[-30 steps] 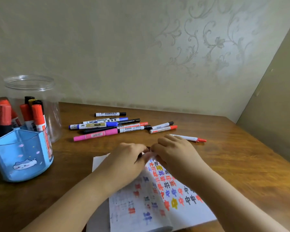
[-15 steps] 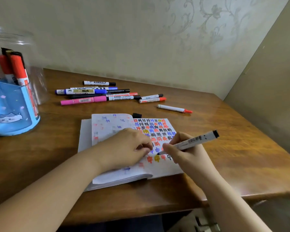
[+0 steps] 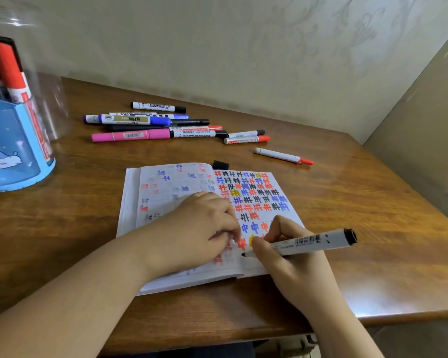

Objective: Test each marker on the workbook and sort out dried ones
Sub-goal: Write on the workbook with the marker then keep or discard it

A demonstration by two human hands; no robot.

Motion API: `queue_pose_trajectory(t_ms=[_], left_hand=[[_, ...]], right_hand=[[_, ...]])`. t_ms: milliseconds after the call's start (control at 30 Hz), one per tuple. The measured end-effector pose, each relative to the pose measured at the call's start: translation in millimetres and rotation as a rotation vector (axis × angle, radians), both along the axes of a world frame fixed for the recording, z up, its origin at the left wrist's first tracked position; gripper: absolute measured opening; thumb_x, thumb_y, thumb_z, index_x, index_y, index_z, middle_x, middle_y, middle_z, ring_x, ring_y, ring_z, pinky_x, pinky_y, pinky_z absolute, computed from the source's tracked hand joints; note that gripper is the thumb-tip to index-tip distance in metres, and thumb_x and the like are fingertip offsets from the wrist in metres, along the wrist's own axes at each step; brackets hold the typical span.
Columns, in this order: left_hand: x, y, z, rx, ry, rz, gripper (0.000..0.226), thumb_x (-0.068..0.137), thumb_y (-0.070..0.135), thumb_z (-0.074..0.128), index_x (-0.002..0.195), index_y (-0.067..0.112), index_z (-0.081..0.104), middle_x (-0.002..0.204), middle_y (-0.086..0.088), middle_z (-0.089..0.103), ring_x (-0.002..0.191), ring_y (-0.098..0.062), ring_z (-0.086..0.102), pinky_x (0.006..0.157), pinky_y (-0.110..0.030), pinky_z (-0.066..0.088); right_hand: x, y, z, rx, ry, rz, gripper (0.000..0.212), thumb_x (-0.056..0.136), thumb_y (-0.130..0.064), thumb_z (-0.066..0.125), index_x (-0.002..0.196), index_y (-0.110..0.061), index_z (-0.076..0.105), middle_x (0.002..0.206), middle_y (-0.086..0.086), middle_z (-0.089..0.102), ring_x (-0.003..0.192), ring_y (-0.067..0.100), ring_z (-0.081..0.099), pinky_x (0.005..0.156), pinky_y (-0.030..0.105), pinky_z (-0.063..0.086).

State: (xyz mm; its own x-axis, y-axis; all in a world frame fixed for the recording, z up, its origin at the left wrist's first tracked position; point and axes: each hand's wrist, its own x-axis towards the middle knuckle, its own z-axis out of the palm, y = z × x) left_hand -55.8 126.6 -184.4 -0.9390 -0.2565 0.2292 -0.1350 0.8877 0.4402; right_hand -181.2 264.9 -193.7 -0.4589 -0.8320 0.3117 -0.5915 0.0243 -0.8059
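An open workbook [image 3: 166,192] lies on the wooden desk, its right page covered with coloured test characters. My right hand [image 3: 290,267] grips an uncapped white marker with a black end [image 3: 313,241]; its black tip touches the lower part of the right page. My left hand [image 3: 197,228] rests on the middle of the book with its fingers curled, holding nothing that I can see. A small black cap [image 3: 220,165] lies at the book's top edge. Several capped markers [image 3: 153,127] lie in a loose row behind the book, and a red-capped one [image 3: 282,155] lies apart to the right.
A blue pen holder [image 3: 13,156] with red markers stands at the far left, in front of a clear plastic jar [image 3: 49,86]. The desk's front edge [image 3: 398,316] runs close behind my right wrist. Walls close off the back and right.
A second ago both hands were together at the marker above the book. Since then the cap landed at the book's top, my right hand brought the tip to the page, and my left hand settled on the book.
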Motion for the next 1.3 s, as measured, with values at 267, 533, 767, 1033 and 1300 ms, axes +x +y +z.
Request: queue_pose_trajectory(t_ms=[267, 533, 767, 1033, 1300], left_hand=[[-0.7, 0.1, -1.8, -0.015, 0.012, 0.0, 0.022, 0.093, 0.023, 0.048, 0.097, 0.031, 0.068, 0.096, 0.021, 0.047, 0.099, 0.003, 0.035, 0.089, -0.008, 0.021], [-2.1, -0.8, -4.0, -0.012, 0.026, 0.005, 0.021, 0.092, 0.021, 0.049, 0.093, 0.031, 0.068, 0.095, 0.02, 0.048, 0.096, 0.002, 0.037, 0.088, -0.015, 0.024], [-2.3, -1.7, -6.3, -0.014, 0.028, 0.012, 0.022, 0.092, 0.024, 0.048, 0.095, 0.033, 0.067, 0.096, 0.021, 0.047, 0.099, 0.002, 0.037, 0.093, -0.017, 0.025], [-2.0, -9.8, 6.3, 0.185, 0.062, 0.145, 0.019, 0.091, 0.02, 0.054, 0.104, 0.031, 0.064, 0.105, 0.019, 0.048, 0.1, 0.004, 0.048, 0.09, -0.012, 0.041], [-48.9, -69.9, 31.9, -0.036, 0.05, 0.441, 0.025, 0.09, 0.014, 0.055, 0.114, 0.019, 0.058, 0.117, 0.004, 0.054, 0.101, -0.012, 0.051, 0.082, -0.022, 0.04]], right_hand=[[-0.5, 0.0, -0.5, 0.049, 0.009, 0.02, 0.034, 0.079, -0.016, 0.066, 0.058, -0.011, 0.041, 0.055, -0.004, 0.045, 0.051, 0.004, 0.04, 0.045, 0.012, 0.03], [0.1, -0.4, -0.9, 0.035, 0.036, 0.013, 0.031, 0.081, -0.016, 0.068, 0.063, -0.003, 0.046, 0.066, 0.007, 0.053, 0.053, 0.012, 0.043, 0.046, 0.012, 0.032], [-1.0, 1.4, -2.2, 0.031, 0.044, -0.024, 0.03, 0.078, -0.021, 0.063, 0.063, -0.004, 0.045, 0.061, 0.009, 0.049, 0.05, 0.007, 0.043, 0.044, 0.011, 0.031], [-5.6, -11.2, 16.2, 0.056, -0.02, -0.148, 0.023, 0.079, -0.031, 0.07, 0.071, -0.021, 0.051, 0.064, -0.001, 0.067, 0.054, 0.018, 0.06, 0.044, 0.019, 0.04], [-50.8, -94.9, 61.9, 0.161, 0.1, -0.146, 0.013, 0.088, -0.031, 0.063, 0.078, -0.023, 0.061, 0.072, -0.003, 0.065, 0.053, 0.005, 0.055, 0.045, 0.019, 0.046]])
